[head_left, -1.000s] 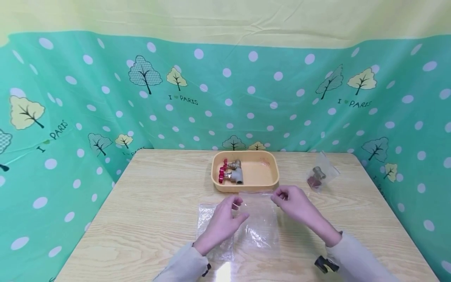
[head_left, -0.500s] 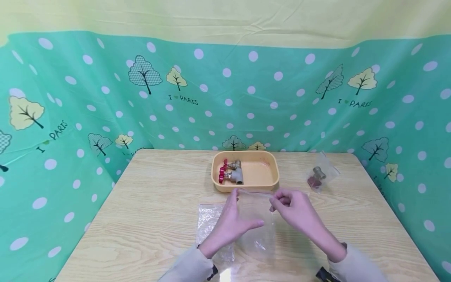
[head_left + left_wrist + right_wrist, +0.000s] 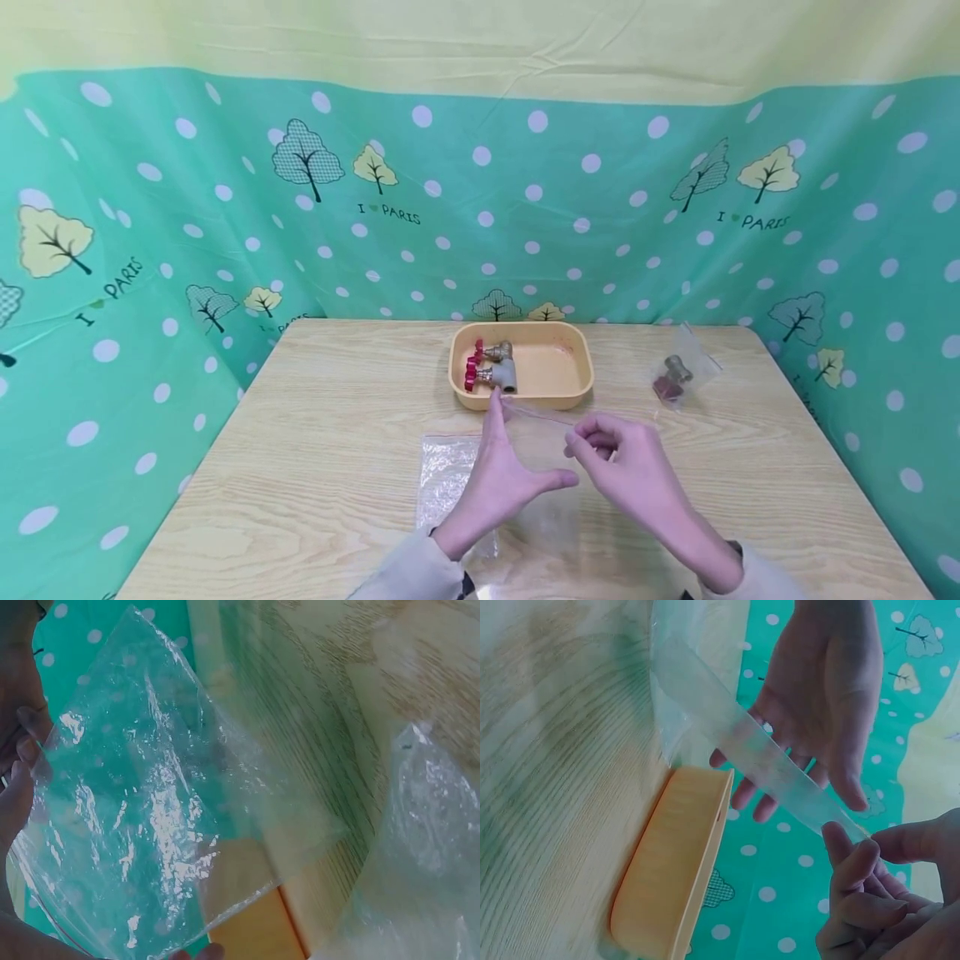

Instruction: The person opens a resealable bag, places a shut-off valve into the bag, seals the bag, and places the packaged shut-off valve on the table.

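Note:
A clear plastic zip bag [image 3: 551, 517] hangs upright between my hands, above the table in front of the bin. Its top edge is pinched at the right corner by the thumb and fingers of my right hand [image 3: 630, 475]. My left hand [image 3: 498, 487] has its fingers stretched out along the bag's left side, thumb spread away. In the right wrist view, the bag [image 3: 757, 754] appears edge-on, thin and flat, across the left palm. From the left wrist, the bag [image 3: 157, 795] looks shiny and wrinkled, with nothing in it.
A second clear bag [image 3: 447, 479] lies flat on the table, partly behind the left hand. The shallow cream bin [image 3: 555, 402] beyond my hands holds several red-handled valves [image 3: 498, 375]. Farther right lies a zip bag [image 3: 697, 364] with a valve inside. Patterned cloth [image 3: 480, 208] surrounds the table.
My left hand has moved forward and right to the bag's top left corner, its fingers straightening. The right hand has come slightly nearer while pinching the bag, and the bag has lifted and turned.

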`<state>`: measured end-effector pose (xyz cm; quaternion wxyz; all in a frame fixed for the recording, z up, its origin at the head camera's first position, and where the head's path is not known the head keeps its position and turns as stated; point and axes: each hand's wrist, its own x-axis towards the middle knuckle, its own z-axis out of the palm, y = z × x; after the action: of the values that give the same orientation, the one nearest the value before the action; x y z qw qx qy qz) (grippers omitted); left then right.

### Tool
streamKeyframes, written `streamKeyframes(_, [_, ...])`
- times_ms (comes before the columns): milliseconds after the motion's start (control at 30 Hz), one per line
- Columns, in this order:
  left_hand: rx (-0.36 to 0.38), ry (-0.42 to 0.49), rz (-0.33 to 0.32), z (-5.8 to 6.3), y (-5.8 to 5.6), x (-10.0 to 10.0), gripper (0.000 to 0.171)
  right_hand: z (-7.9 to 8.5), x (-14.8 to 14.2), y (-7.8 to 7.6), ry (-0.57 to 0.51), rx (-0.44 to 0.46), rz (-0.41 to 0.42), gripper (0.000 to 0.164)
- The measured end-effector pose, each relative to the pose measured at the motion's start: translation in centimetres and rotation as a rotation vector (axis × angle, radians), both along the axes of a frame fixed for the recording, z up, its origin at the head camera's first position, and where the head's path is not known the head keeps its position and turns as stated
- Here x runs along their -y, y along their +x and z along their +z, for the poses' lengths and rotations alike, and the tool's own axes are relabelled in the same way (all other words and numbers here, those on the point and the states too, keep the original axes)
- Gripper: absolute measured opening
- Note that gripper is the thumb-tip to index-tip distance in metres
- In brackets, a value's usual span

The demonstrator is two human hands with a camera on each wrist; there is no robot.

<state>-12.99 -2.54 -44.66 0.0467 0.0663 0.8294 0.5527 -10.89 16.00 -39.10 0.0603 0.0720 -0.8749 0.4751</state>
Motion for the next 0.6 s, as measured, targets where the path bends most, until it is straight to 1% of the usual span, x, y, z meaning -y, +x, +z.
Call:
streamKeyframes(133, [-0.029, 0.022, -0.003, 0.3, 0.0, 0.0, 0.152, 0.1, 0.2, 0.6, 0.007, -0.004, 0.012, 0.008])
streamKeyframes(300, [-0.049, 0.022, -0.036, 0.4, 0.0, 0.1, 0.151, 0.1, 0.4, 1.3, 0.045, -0.033, 0.029, 0.006])
streamKeyframes(433, [-0.104, 0.053, -0.085, 0.2, 0.0, 0.2, 0.149, 0.2, 0.5, 1.6, 0.083, -0.044, 0.057, 0.010])
streamKeyframes(500, [-0.138, 0.064, -0.116, 0.2, -0.1, 0.4, 0.148, 0.3, 0.5, 1.7, 0.098, -0.031, 0.076, 0.010])
streamKeyframes(600, [-0.181, 0.062, -0.167, 0.0, -0.3, 0.6, 0.147, 0.5, 0.2, 1.5, 0.083, -0.021, 0.100, 0.013])
